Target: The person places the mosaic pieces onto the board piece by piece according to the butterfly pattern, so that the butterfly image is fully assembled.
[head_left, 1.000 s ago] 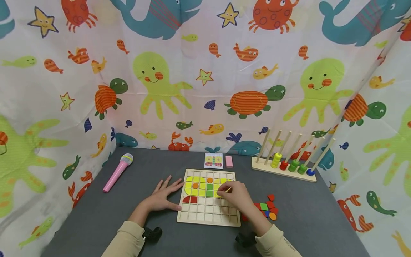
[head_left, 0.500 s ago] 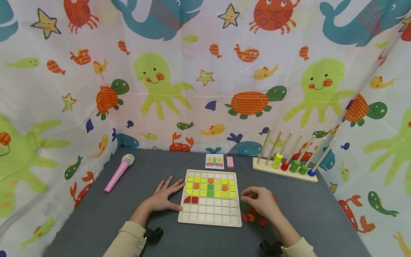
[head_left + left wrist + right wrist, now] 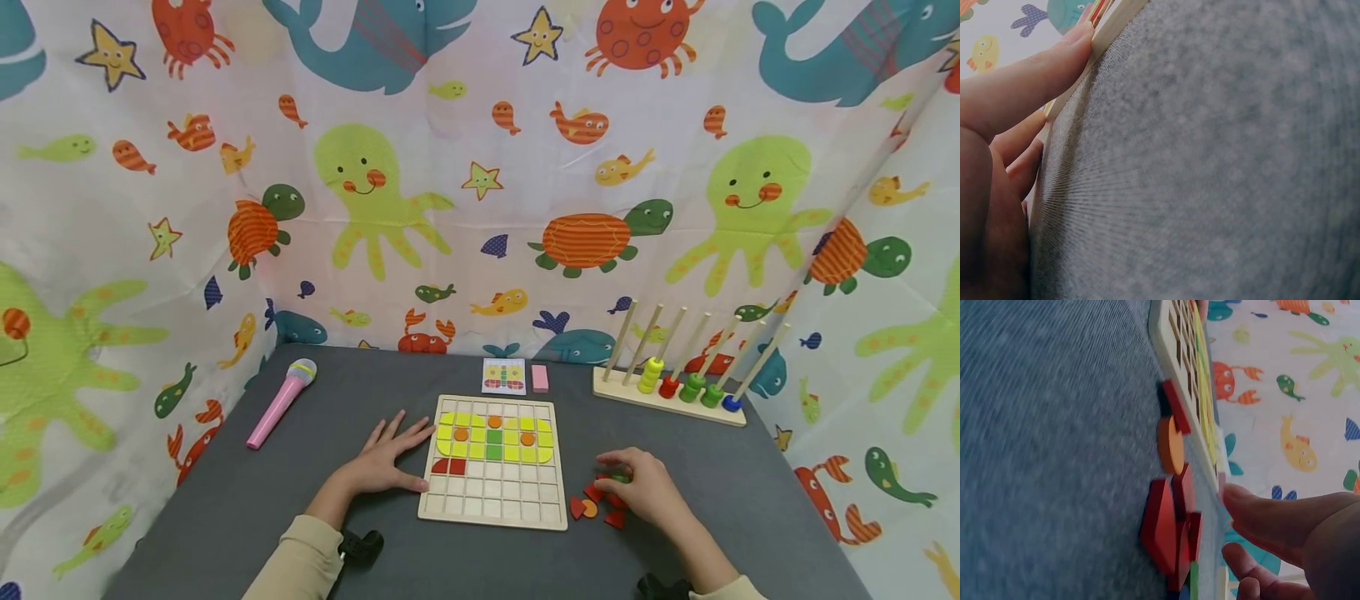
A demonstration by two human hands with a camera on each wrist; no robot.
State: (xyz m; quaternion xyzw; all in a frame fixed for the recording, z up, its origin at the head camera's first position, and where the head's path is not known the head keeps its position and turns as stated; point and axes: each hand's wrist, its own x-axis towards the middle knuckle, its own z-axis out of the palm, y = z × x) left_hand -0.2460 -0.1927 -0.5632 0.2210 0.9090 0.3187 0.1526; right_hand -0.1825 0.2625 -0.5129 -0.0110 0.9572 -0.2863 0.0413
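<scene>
A wooden grid board (image 3: 517, 504) lies on the table, its upper rows filled with yellow tiles (image 3: 462, 450), orange discs (image 3: 528, 438) and a green column (image 3: 493, 444). Two red tiles (image 3: 449, 467) sit below them at the left. My left hand (image 3: 377, 464) has its fingers spread along the board's left side; in the left wrist view the thumb (image 3: 1054, 72) touches the board's edge. Right of the board, my right hand (image 3: 647, 486) hovers over loose pieces, thumb and fingers apart with nothing between them. Among these pieces are red ones (image 3: 1161, 528) and an orange disc (image 3: 1172, 445).
Behind the board lie a pattern card (image 3: 503, 376) and a pink block (image 3: 539, 378). A wooden peg rack (image 3: 667, 398) with coloured beads stands at the back right. At the back left is a pink toy microphone (image 3: 281, 404). A sea-animal curtain (image 3: 480, 208) surrounds the table.
My right hand has left an orange disc on the board's right side and moved right over the loose pieces. My left hand has stayed at the board's left edge.
</scene>
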